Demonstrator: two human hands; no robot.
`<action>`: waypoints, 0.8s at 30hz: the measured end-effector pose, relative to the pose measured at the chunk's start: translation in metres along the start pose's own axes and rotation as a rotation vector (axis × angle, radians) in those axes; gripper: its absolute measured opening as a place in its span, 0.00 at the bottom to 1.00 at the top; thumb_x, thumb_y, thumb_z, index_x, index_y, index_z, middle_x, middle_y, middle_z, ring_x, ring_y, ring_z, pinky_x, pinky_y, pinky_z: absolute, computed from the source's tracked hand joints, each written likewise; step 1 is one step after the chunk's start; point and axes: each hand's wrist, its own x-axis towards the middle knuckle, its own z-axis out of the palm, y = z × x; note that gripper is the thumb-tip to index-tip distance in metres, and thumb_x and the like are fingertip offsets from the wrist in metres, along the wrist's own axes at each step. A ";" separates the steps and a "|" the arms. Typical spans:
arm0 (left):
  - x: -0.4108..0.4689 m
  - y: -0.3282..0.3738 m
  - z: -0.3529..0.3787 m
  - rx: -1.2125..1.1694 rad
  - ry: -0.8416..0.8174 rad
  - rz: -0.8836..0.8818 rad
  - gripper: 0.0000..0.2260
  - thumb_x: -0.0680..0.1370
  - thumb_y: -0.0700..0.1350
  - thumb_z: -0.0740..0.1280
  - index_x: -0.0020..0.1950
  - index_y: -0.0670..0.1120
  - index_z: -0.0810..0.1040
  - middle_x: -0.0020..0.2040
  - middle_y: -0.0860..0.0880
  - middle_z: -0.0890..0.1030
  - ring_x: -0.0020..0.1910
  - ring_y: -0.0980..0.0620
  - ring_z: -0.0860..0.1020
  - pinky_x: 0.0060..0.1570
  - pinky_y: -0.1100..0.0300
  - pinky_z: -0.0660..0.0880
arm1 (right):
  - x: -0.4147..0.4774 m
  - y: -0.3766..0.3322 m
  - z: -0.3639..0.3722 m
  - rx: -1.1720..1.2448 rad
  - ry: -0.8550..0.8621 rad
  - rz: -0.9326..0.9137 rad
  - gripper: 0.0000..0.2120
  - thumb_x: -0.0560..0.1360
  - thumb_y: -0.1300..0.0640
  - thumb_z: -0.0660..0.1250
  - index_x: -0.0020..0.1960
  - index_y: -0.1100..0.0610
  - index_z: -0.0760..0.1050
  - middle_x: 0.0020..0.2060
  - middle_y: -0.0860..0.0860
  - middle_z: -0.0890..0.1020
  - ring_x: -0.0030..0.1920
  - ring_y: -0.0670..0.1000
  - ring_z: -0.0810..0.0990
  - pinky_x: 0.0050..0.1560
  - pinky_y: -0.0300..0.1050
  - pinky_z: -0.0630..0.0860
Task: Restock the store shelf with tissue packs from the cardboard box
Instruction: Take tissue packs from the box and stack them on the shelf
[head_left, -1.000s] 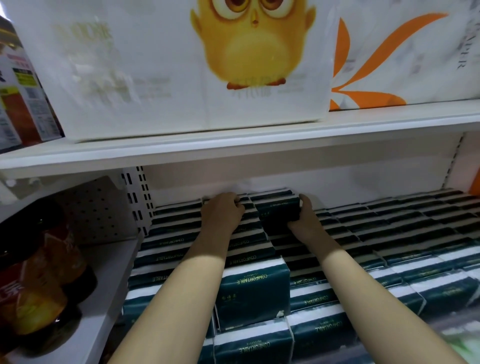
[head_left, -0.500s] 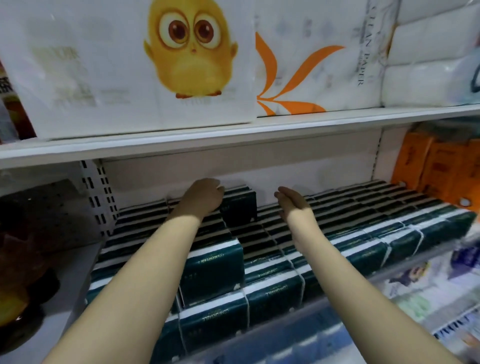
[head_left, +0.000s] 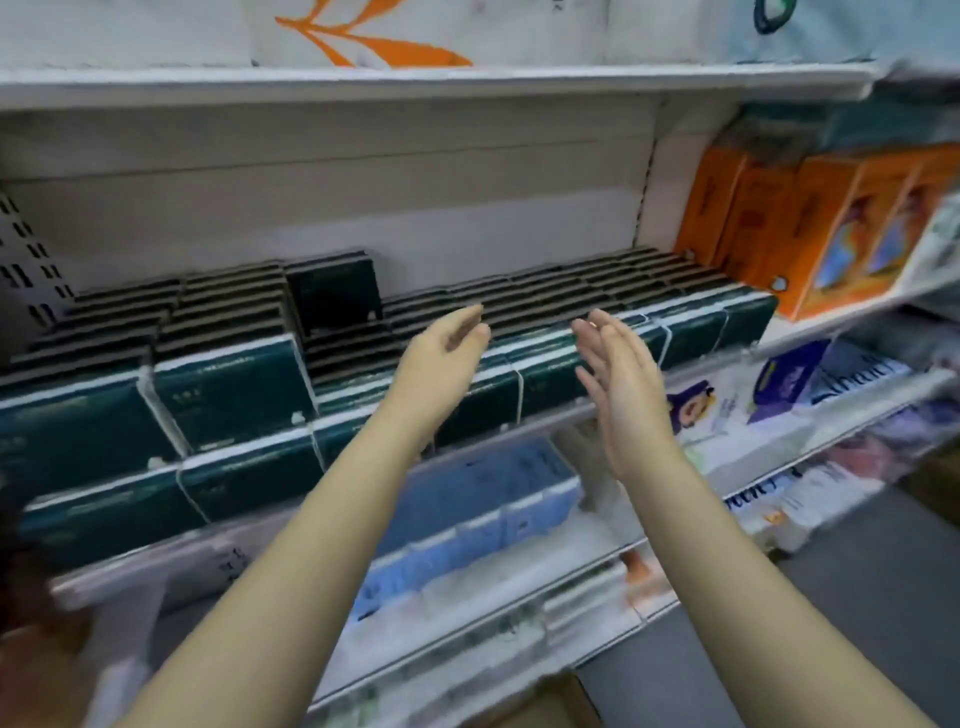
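Dark green tissue packs (head_left: 234, 395) fill the middle shelf (head_left: 545, 423) in rows. One green pack (head_left: 335, 293) stands upright on top of the rows at the back. My left hand (head_left: 441, 364) hovers in front of the shelf with straight fingers and holds nothing. To its right my right hand (head_left: 621, 384) is also held open, palm facing left, empty. Both hands are apart from the packs. A brown corner at the bottom edge may be the cardboard box (head_left: 545, 712).
Orange boxes (head_left: 810, 228) stand at the right end of the same shelf. White bulk paper packs (head_left: 395, 31) sit on the upper shelf. Light blue packs (head_left: 483, 499) and other white and purple packs (head_left: 789, 395) lie on the lower shelves. Grey floor (head_left: 852, 613) shows at right.
Both hands let go of the green pack at the back and drew out of the shelf toward me. The view swung right and down, showing the lower shelves.
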 end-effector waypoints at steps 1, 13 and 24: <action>-0.009 -0.009 0.013 -0.041 0.005 -0.028 0.18 0.82 0.47 0.61 0.72 0.49 0.71 0.68 0.55 0.74 0.65 0.60 0.72 0.62 0.66 0.66 | -0.007 0.009 -0.018 -0.009 0.008 0.016 0.13 0.84 0.54 0.55 0.65 0.51 0.73 0.61 0.47 0.80 0.63 0.45 0.76 0.65 0.42 0.71; -0.107 -0.156 0.118 -0.050 -0.202 -0.401 0.16 0.82 0.50 0.62 0.70 0.51 0.73 0.65 0.59 0.75 0.57 0.68 0.73 0.47 0.80 0.68 | -0.086 0.162 -0.149 -0.164 0.148 0.403 0.10 0.83 0.55 0.57 0.60 0.48 0.74 0.56 0.43 0.80 0.63 0.46 0.76 0.64 0.43 0.71; -0.212 -0.371 0.169 -0.011 -0.302 -0.968 0.09 0.83 0.47 0.61 0.58 0.55 0.78 0.61 0.53 0.78 0.59 0.56 0.75 0.62 0.60 0.71 | -0.190 0.372 -0.215 -0.415 0.287 0.909 0.11 0.82 0.53 0.62 0.61 0.54 0.77 0.58 0.46 0.79 0.60 0.48 0.76 0.62 0.45 0.71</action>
